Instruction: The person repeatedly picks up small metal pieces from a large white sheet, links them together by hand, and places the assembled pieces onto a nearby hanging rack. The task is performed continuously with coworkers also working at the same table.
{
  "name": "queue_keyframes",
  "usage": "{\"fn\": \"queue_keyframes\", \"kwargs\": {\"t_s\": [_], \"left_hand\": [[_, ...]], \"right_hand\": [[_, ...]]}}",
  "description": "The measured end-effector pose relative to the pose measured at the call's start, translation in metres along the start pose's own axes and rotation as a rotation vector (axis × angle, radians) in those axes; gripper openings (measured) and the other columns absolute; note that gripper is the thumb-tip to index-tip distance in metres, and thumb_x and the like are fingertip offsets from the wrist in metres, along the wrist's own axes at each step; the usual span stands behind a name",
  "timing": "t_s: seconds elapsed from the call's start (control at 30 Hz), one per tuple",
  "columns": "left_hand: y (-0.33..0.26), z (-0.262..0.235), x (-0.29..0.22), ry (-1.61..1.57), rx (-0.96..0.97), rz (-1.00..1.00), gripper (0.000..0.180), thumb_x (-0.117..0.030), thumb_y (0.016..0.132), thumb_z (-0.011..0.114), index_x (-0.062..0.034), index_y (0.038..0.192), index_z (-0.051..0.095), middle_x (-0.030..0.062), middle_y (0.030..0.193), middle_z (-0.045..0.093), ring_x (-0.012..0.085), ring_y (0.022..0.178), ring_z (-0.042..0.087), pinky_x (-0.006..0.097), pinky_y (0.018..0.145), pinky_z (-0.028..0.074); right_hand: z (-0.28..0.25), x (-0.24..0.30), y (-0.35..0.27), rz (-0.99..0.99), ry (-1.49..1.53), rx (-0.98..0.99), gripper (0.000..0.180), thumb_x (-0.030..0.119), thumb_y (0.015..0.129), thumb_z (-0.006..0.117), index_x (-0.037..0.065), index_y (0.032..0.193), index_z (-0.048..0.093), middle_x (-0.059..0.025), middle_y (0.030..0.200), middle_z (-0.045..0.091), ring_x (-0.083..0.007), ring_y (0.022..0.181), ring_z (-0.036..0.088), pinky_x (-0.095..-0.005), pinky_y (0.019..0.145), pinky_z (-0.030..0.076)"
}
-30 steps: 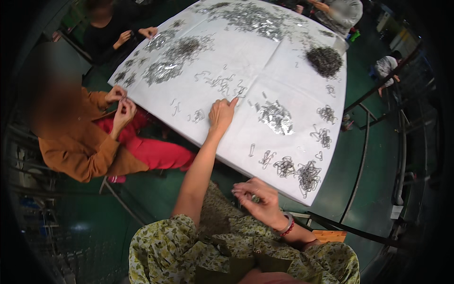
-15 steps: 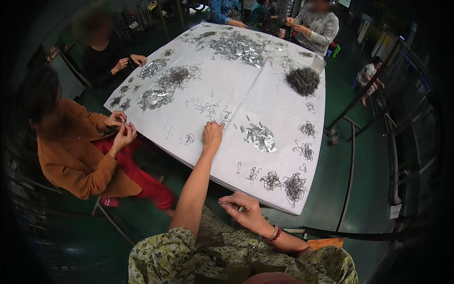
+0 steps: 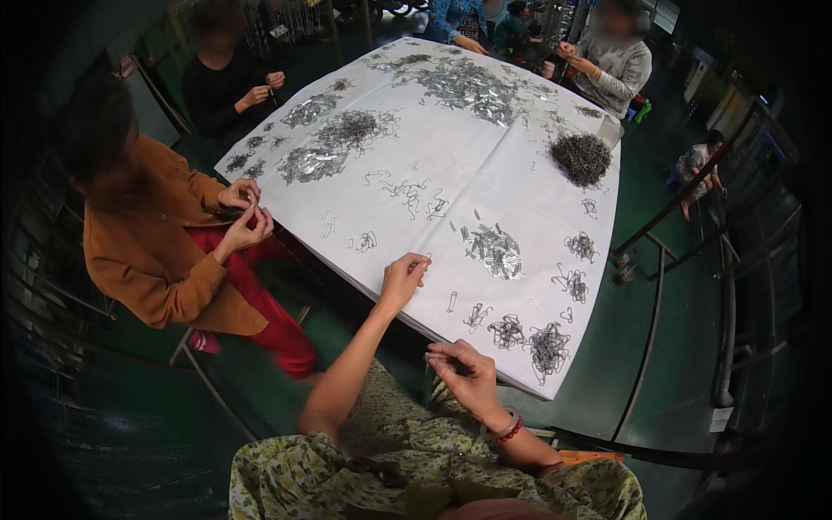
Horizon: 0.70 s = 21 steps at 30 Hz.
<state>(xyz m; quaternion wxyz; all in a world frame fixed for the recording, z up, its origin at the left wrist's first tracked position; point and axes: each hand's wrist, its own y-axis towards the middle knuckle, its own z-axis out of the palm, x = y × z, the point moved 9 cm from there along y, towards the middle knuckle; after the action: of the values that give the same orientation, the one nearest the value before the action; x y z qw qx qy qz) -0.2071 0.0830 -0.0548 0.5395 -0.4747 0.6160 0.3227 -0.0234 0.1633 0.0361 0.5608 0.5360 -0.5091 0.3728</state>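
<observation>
My left hand is over the near edge of the white-covered table, thumb and fingers pinched on a small bent wire hook that shows only in part at the fingertips. Closer to my body, just off the table's edge, my right hand is closed in a pinch. A tiny dark metal piece pokes out of its fingertips, too small to name. Loose wire hooks lie scattered beyond my left hand. To its right is a heap of flat shiny metal strips.
Piles of wire hooks line the right edge, below a large dark tangle of wire. More strips cover the far end. A person in a brown jacket works at the left; other people are around the far side. Metal rails stand at right.
My left hand has drawn back from the scattered hooks toward me, a hook now in its pinch. My right hand stays near the table's edge, still pinched. The whole view has shifted slightly.
</observation>
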Motion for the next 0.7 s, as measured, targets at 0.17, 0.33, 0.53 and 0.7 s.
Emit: {"fn": "queue_keyframes", "kwargs": {"t_s": [0.17,0.33,0.53,0.7], "left_hand": [[-0.083,-0.012,-0.045,-0.623,0.068,0.091,0.011,-0.005,0.086,0.058,0.0024,0.093,0.059,0.0059,0.085,0.060,0.0126,0.078,0.058,0.025,0.070,0.049],[-0.148,-0.010,-0.087,-0.578,0.096,0.275,0.009,0.002,0.083,0.059,0.0026,0.092,0.059,0.0072,0.093,0.059,0.0125,0.087,0.057,0.025,0.080,0.047],[-0.153,-0.004,-0.082,-0.348,-0.058,0.374,0.007,-0.001,0.082,0.062,0.0026,0.088,0.062,0.0085,0.104,0.053,0.0124,0.090,0.053,0.024,0.076,0.046],[-0.158,-0.004,-0.085,-0.267,-0.129,0.372,0.008,-0.003,0.082,0.062,0.0031,0.088,0.061,0.0090,0.103,0.053,0.0139,0.091,0.054,0.025,0.076,0.046]], "right_hand": [[-0.006,-0.005,0.005,-0.008,-0.008,-0.071,0.024,-0.003,0.076,0.064,0.001,0.099,0.065,-0.0031,0.075,0.061,-0.0055,0.062,0.052,-0.0189,0.053,0.039],[-0.010,0.005,0.006,0.013,-0.003,-0.117,0.017,-0.005,0.077,0.064,-0.003,0.093,0.065,-0.0054,0.075,0.060,-0.0090,0.068,0.054,-0.0214,0.062,0.043],[-0.017,0.017,-0.002,-0.087,-0.016,-0.233,0.018,-0.003,0.076,0.065,-0.003,0.094,0.065,-0.0055,0.071,0.058,-0.0097,0.064,0.053,-0.0215,0.057,0.043],[-0.019,0.026,-0.004,-0.221,-0.077,-0.310,0.019,-0.006,0.075,0.064,-0.003,0.094,0.064,-0.0075,0.074,0.061,-0.0132,0.064,0.053,-0.0235,0.057,0.044]]}}
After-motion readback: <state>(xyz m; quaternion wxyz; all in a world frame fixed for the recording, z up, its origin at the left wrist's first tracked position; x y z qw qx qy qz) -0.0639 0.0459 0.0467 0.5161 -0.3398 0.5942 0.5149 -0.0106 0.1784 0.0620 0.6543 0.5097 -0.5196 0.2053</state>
